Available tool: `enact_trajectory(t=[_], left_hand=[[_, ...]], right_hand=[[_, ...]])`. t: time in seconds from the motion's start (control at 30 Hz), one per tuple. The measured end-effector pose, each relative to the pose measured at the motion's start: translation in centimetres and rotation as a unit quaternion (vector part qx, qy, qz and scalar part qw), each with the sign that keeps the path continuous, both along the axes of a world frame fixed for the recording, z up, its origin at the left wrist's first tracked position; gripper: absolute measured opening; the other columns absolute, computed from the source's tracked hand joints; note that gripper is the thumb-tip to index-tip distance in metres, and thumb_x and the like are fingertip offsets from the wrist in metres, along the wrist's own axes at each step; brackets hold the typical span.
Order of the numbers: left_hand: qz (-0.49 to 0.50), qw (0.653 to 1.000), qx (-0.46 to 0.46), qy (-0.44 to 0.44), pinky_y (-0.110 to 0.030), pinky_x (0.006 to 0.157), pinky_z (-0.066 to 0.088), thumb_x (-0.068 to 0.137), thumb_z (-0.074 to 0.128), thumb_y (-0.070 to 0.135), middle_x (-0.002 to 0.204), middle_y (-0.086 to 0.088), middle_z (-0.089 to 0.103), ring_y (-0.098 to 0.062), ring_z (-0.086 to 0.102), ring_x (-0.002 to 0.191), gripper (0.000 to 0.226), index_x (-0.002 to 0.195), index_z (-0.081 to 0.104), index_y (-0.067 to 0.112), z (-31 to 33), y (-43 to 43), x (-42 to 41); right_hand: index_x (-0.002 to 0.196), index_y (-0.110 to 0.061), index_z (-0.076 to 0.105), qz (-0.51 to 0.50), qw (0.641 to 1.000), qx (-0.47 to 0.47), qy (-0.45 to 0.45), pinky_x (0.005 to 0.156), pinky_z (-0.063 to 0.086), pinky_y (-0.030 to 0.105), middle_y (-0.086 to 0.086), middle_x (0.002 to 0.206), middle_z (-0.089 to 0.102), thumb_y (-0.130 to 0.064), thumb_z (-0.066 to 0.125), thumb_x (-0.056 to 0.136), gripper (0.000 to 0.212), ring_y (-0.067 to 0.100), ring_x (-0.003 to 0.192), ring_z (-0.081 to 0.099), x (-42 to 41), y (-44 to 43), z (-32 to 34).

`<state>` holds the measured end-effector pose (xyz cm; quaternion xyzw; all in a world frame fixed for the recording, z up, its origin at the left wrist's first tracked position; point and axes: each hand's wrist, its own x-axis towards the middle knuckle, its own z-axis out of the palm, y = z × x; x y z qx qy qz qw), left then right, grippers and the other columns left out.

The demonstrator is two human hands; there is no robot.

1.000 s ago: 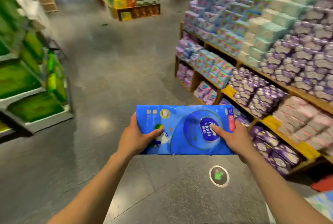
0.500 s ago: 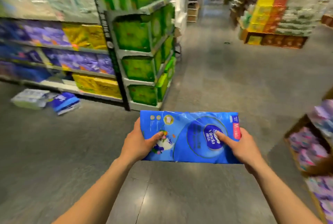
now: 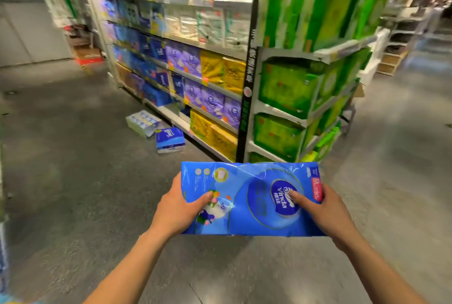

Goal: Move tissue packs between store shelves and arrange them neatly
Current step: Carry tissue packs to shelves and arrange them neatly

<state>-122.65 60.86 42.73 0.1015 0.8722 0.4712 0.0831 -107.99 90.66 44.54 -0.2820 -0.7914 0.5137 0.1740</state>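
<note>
Both hands grip a blue tissue pack (image 3: pixel 249 196) held flat above the grey floor (image 3: pixel 73 193): left hand (image 3: pixel 179 208) at its left end, right hand (image 3: pixel 325 213) at its right, thumbs pressed on top. Far left, two packs (image 3: pixel 156 130) lie on the floor beside stocked shelves (image 3: pixel 186 71); green packs (image 3: pixel 288 90) fill the end rack.

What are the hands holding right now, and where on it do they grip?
A blue tissue pack, held by both ends: the left hand grips its left end, the right hand its right end, thumbs on top.
</note>
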Motion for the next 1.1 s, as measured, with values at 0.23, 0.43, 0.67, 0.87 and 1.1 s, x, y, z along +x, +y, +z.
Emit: enact_trajectory(t=[0.23, 0.43, 0.67, 0.87, 1.1], left_hand=[[0.050, 0.998, -0.014, 0.023, -0.036, 0.085, 0.052, 0.076, 0.079, 0.058, 0.117, 0.014, 0.063, -0.016, 0.064, 0.102, 0.079, 0.141, 0.042, 0.035, 2.8, 1.9, -20.4], [0.094, 0.993, -0.033, 0.056, -0.034, 0.086, 0.047, 0.077, 0.079, 0.055, 0.121, 0.014, 0.059, -0.022, 0.062, 0.116, 0.082, 0.146, 0.040, 0.033, 5.6, 3.1, -35.5], [0.174, 0.983, -0.027, 0.060, -0.033, 0.083, 0.046, 0.075, 0.080, 0.057, 0.130, 0.007, 0.064, -0.023, 0.063, 0.117, 0.083, 0.144, 0.042, 0.032, 4.1, 4.3, -54.1], [0.268, 0.961, -0.012, 0.067, -0.032, 0.082, 0.045, 0.072, 0.081, 0.059, 0.114, 0.020, 0.064, -0.015, 0.065, 0.110, 0.074, 0.135, 0.050, 0.036, 5.7, 2.6, -68.8], [0.319, 0.946, 0.020, 0.056, -0.040, 0.091, 0.054, 0.048, 0.068, 0.082, 0.110, 0.024, 0.067, -0.010, 0.068, 0.103, 0.090, 0.125, 0.053, 0.037, 4.9, -3.6, -83.7]], right_hand=[[0.094, -0.026, 0.064, 0.050, 0.999, -0.002, 0.016, 0.065, 0.053, 0.026, -0.011, 0.092, 0.074, -0.042, 0.087, 0.075, 0.034, 0.001, 0.074, 0.069, -23.7, 3.3, 1.3], [0.110, -0.024, 0.063, 0.110, 0.993, -0.027, 0.019, 0.075, 0.060, 0.034, -0.010, 0.098, 0.077, -0.045, 0.090, 0.069, 0.053, 0.001, 0.079, 0.073, -41.7, 5.8, 2.0], [0.104, -0.025, 0.067, 0.187, 0.982, -0.015, 0.027, 0.086, 0.060, 0.049, -0.009, 0.095, 0.079, -0.053, 0.088, 0.068, 0.050, 0.014, 0.085, 0.076, -65.2, 8.1, 1.2], [0.108, -0.027, 0.066, 0.290, 0.957, -0.009, 0.031, 0.088, 0.059, 0.050, -0.009, 0.099, 0.078, -0.056, 0.085, 0.068, 0.053, 0.013, 0.089, 0.075, -85.3, 6.4, 4.2], [0.105, -0.025, 0.066, 0.332, 0.943, 0.018, 0.028, 0.086, 0.059, 0.050, -0.009, 0.099, 0.077, -0.075, 0.081, 0.054, 0.072, 0.014, 0.089, 0.075, -104.6, 0.0, 4.5]])
